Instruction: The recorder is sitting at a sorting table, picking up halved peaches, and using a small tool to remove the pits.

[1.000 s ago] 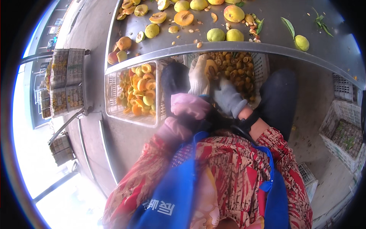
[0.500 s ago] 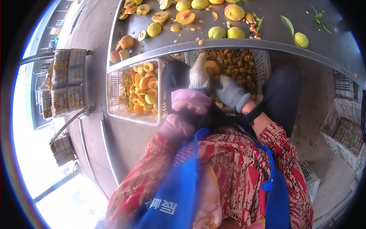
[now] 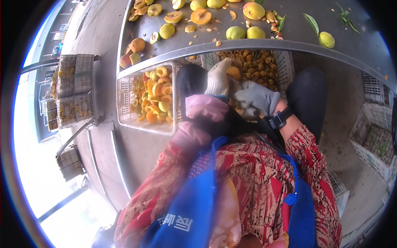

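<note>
In a white glove, my left hand (image 3: 218,77) is closed around a yellow-orange peach half (image 3: 234,73). Close beside it is my right hand (image 3: 257,98) in a grey glove, fingers curled. A slim piece shows between the right hand and the fruit, but what that hand grips is mostly hidden. Both hands are between my knees, over the near side of a white crate (image 3: 285,68) filled with small brown-orange hollow fruit pieces (image 3: 257,68). A second white crate (image 3: 145,129), by my left knee, holds peach halves (image 3: 155,97).
A metal table (image 3: 285,18) spans the far side, its raised edge (image 3: 173,53) just beyond my hands. Whole peaches (image 3: 254,10), cut halves (image 3: 201,17), pits and leaves lie on it. Another crate (image 3: 372,142) with scraps stands at right. Stacked crates (image 3: 75,89) sit on a cart at left.
My right hand has turned at the wrist, fingers now curled inward, with the watch face showing. The left hand and its peach half have shifted slightly right.
</note>
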Demonstrator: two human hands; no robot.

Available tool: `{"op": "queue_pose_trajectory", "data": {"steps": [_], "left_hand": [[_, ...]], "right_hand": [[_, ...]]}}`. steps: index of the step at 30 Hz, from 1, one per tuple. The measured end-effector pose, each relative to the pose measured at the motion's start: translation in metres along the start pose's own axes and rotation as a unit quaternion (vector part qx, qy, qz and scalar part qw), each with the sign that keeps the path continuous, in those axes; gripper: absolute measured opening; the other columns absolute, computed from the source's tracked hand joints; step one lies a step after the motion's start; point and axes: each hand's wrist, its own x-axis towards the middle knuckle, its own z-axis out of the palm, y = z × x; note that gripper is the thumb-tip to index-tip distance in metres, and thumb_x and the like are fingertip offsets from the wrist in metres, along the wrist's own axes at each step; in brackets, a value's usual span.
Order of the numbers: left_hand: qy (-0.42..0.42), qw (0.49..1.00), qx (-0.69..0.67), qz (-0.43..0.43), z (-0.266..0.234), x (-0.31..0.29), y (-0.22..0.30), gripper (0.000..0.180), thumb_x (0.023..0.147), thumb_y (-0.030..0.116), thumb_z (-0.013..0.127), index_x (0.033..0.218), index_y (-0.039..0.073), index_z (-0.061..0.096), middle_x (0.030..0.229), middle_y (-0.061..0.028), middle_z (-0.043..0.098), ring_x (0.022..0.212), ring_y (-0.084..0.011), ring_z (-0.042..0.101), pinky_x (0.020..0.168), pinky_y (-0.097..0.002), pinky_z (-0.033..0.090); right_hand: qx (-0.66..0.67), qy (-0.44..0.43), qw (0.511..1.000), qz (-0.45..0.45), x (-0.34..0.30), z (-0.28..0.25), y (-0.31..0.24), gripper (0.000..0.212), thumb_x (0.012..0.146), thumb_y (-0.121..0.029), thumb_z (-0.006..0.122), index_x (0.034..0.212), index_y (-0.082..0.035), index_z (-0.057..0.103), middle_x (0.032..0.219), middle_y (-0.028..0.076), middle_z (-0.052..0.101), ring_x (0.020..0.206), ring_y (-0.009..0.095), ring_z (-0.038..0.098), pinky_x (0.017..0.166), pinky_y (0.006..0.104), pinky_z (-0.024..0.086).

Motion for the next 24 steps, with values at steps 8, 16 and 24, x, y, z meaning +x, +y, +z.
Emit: {"op": "queue_pose_trajectory", "data": {"steps": [8,16,24], "left_hand": [[-0.088,0.994,0.037,-0.047,-0.005,-0.005,0.004,0.035,0.097,0.031,0.049,0.101,-0.001,0.062,0.08,-0.0127,0.066,0.058,-0.0164,0.055,0.048,-0.0274,0.046],[-0.1,0.99,-0.085,-0.05,0.021,-0.024,0.014,0.036,0.097,0.036,0.055,0.106,0.002,0.062,0.088,-0.01,0.065,0.07,-0.0186,0.061,0.062,-0.0293,0.051],[0.18,0.758,0.583,0.231,-0.066,-0.018,0.106,0.041,0.082,0.039,0.065,0.107,0.006,0.071,0.1,-0.0168,0.069,0.093,-0.0327,0.066,0.086,-0.0384,0.05]], "right_hand": [[0.108,-0.106,0.988,0.026,-0.004,-0.016,0.013,0.016,0.093,-0.023,0.057,0.08,-0.015,0.055,0.057,-0.008,0.042,0.038,0.004,0.037,0.033,0.0213,0.026],[0.177,-0.244,0.953,-0.028,-0.008,-0.023,0.023,0.023,0.099,-0.027,0.055,0.082,-0.011,0.054,0.054,-0.007,0.035,0.037,0.005,0.033,0.032,0.0219,0.023],[-0.361,0.137,0.921,-0.056,-0.002,-0.017,0.034,0.045,0.089,-0.028,0.057,0.123,0.001,0.057,0.097,0.015,0.066,0.082,0.025,0.064,0.072,0.0332,0.05]]}}
